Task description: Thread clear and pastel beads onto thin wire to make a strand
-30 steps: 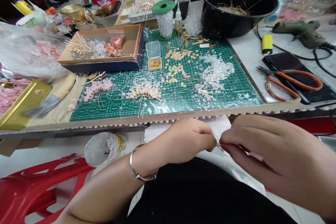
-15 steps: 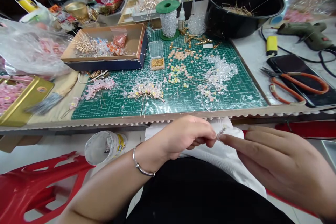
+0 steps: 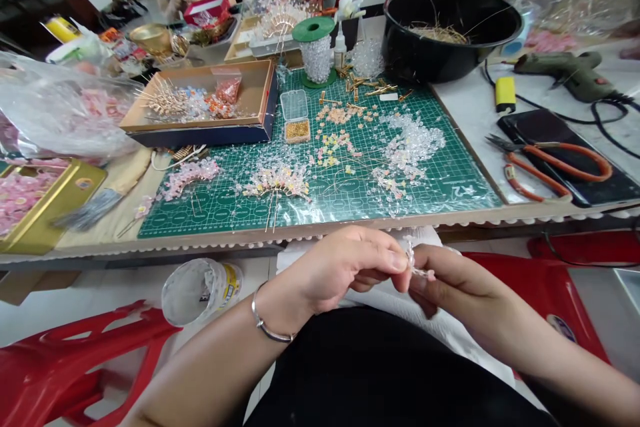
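Note:
Below the table's front edge, over my lap, my left hand (image 3: 350, 267) and my right hand (image 3: 450, 283) meet fingertip to fingertip. Both pinch a small clear beaded wire piece (image 3: 416, 265) between them. A silver bangle (image 3: 267, 327) circles my left wrist. White cloth (image 3: 425, 320) lies on my lap under the hands. On the table beyond lies a green cutting mat (image 3: 450, 173) strewn with clear and pink beads (image 3: 413, 140) and a beaded hairpin (image 3: 275, 183).
Orange-handled pliers (image 3: 550, 163) rest on a black tablet at the right, with a glue gun (image 3: 570, 70) and a black bowl (image 3: 450, 20) behind. A cardboard tray (image 3: 250, 97) and gold tin (image 3: 65, 200) stand left. Red plastic stools (image 3: 75, 360) and a white jar (image 3: 200, 287) sit below. Another person sits at the far side.
My right hand has drawn in and curled, its fingers now pinched on the beaded piece closer to my left hand. The view has shifted slightly downward.

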Demonstrator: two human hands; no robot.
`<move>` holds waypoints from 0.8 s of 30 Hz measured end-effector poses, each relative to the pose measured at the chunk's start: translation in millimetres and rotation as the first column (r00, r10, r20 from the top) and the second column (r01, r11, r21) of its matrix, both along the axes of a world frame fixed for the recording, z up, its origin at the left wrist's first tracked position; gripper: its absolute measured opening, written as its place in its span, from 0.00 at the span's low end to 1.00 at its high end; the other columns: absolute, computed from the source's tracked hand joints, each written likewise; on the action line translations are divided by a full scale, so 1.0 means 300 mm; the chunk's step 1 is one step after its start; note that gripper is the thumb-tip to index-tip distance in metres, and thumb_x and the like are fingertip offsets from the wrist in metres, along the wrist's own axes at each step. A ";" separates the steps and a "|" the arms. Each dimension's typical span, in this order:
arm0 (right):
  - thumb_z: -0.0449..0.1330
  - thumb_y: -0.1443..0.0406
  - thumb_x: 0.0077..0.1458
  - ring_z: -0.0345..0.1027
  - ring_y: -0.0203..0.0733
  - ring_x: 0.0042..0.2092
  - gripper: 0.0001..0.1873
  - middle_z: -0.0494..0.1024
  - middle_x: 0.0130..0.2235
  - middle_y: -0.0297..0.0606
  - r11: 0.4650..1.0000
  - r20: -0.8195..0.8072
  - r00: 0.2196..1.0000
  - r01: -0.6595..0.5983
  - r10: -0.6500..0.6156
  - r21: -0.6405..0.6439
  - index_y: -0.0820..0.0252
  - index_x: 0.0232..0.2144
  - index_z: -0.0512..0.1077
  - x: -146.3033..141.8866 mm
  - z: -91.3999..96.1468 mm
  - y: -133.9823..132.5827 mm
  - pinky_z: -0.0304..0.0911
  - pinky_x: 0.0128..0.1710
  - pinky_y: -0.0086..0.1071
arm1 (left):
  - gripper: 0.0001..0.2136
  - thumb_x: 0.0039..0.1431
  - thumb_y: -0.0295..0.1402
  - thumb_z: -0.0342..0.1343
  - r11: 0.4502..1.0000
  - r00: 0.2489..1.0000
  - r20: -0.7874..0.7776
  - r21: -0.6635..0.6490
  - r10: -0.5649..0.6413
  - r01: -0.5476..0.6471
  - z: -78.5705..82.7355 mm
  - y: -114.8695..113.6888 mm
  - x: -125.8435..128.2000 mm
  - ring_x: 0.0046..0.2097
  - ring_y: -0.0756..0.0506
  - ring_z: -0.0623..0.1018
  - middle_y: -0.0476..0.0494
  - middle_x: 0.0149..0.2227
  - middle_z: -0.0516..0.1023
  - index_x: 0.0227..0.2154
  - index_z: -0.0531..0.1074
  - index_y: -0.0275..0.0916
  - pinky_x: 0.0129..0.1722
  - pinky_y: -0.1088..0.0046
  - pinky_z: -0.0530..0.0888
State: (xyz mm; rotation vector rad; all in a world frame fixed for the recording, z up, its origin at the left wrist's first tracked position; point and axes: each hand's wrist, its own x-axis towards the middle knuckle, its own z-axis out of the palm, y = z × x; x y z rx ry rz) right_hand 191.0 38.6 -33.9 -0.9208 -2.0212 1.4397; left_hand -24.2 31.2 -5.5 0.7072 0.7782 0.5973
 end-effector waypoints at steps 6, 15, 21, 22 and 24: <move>0.52 0.59 0.71 0.68 0.38 0.33 0.11 0.75 0.35 0.37 0.931 -0.024 0.997 -0.071 0.067 -0.359 0.53 0.43 0.74 0.038 0.049 0.017 0.70 0.30 0.29 | 0.11 0.59 0.37 0.58 0.950 0.893 -0.431 0.207 -0.127 0.235 0.075 -0.005 -0.023 0.34 0.48 0.70 0.49 0.29 0.74 0.26 0.77 0.37 0.35 0.72 0.63; 0.62 0.50 0.64 0.39 0.28 0.23 0.17 0.55 0.24 0.24 0.699 -0.170 0.985 -0.149 0.040 -0.699 0.58 0.35 0.71 -0.003 0.036 0.000 0.39 0.19 0.24 | 0.12 0.62 0.41 0.57 0.906 0.813 -0.570 0.273 -0.118 0.323 0.108 -0.033 -0.061 0.29 0.52 0.66 0.53 0.27 0.70 0.32 0.77 0.38 0.30 0.75 0.62; 0.64 0.49 0.62 0.35 0.27 0.21 0.19 0.49 0.22 0.21 0.618 -0.242 0.970 -0.178 -0.021 -0.766 0.57 0.32 0.69 -0.034 0.054 -0.023 0.36 0.17 0.23 | 0.08 0.59 0.38 0.63 0.925 0.864 -0.503 0.339 0.025 0.170 0.100 -0.055 -0.068 0.24 0.53 0.57 0.58 0.21 0.57 0.31 0.73 0.39 0.24 0.75 0.54; 0.64 0.50 0.62 0.35 0.27 0.21 0.18 0.49 0.22 0.21 0.615 -0.249 0.968 -0.177 -0.033 -0.768 0.57 0.32 0.69 -0.037 0.054 -0.025 0.36 0.17 0.23 | 0.08 0.59 0.38 0.64 0.924 0.868 -0.494 0.351 0.048 0.149 0.099 -0.059 -0.069 0.24 0.53 0.57 0.59 0.21 0.56 0.31 0.73 0.39 0.24 0.75 0.54; 0.65 0.50 0.61 0.35 0.27 0.21 0.18 0.50 0.23 0.22 0.620 -0.260 0.963 -0.164 -0.068 -0.768 0.57 0.32 0.70 -0.041 0.052 -0.030 0.37 0.18 0.23 | 0.08 0.58 0.36 0.64 0.923 0.883 -0.462 0.367 0.077 0.112 0.093 -0.066 -0.073 0.25 0.54 0.58 0.59 0.22 0.58 0.31 0.71 0.40 0.25 0.75 0.55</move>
